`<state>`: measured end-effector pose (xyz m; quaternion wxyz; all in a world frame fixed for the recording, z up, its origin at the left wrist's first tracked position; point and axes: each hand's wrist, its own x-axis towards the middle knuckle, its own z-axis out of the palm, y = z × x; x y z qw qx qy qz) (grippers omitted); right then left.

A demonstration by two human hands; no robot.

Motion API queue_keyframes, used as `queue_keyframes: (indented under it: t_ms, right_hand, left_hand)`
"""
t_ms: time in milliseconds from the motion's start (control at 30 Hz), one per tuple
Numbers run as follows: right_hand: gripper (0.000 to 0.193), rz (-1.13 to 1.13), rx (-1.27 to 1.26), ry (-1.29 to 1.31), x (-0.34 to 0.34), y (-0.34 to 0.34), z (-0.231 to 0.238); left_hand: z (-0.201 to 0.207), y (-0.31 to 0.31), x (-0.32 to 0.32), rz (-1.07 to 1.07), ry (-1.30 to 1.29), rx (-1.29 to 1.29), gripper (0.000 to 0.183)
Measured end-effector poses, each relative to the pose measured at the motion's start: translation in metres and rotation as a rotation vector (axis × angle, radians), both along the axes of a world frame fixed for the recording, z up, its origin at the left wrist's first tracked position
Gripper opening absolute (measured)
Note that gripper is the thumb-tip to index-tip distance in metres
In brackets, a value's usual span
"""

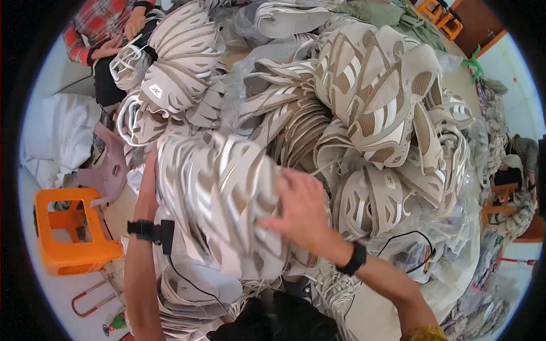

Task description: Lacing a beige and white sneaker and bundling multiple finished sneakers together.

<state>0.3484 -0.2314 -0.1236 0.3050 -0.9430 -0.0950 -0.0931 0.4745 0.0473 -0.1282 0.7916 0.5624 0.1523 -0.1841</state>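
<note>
In front of me is a thick stack of shoe uppers [216, 196], beige and white with pale stripes, nested into one another and smeared by motion. Along its left side runs my left forearm, the wrist [149, 170] at the stack's edge; the fingers are hidden behind the uppers. At the stack's right end, my right hand [304, 210] has its thumb and fingers spread, against or just over the uppers; whether it touches them is unclear. More nested uppers [213, 301] lie below, near my dark-clad lap.
A large heap of similar uppers [375, 96] rises at the right, with clear plastic [421, 216] around it. Another pile [176, 62] stands at the far left, beside a person in a plaid sleeve [105, 25]. An orange stool [71, 250] and a pinkish chair [108, 165] stand left.
</note>
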Motion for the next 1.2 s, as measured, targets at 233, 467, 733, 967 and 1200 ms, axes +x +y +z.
queue_keyframes:
  t_ms: [233, 467, 733, 967, 1200]
  right_hand:
    - [0.071, 0.032, -0.061, 0.004, -0.023, 0.040, 0.005]
    - [0.068, 0.083, 0.460, 0.273, -0.002, -0.002, 0.003]
    - [0.052, 0.359, -0.119, -0.128, -0.001, 0.070, 0.016]
    - [0.035, 0.484, 0.051, -0.057, 0.005, 0.078, 0.007]
    - [0.047, -0.020, 0.434, 0.642, -0.018, -0.063, -0.043]
  left_hand:
    - [-0.025, 0.074, -0.045, 0.045, -0.051, 0.181, 0.042]
    - [-0.011, 0.068, -0.080, 0.054, 0.032, 0.335, 0.045]
    - [-0.026, 0.119, -0.087, -0.045, 0.038, 0.164, 0.048]
    - [-0.061, 0.111, -0.097, 0.089, 0.098, 0.083, 0.049]
    - [-0.054, 0.115, -0.105, 0.035, 0.088, 0.159, 0.049]
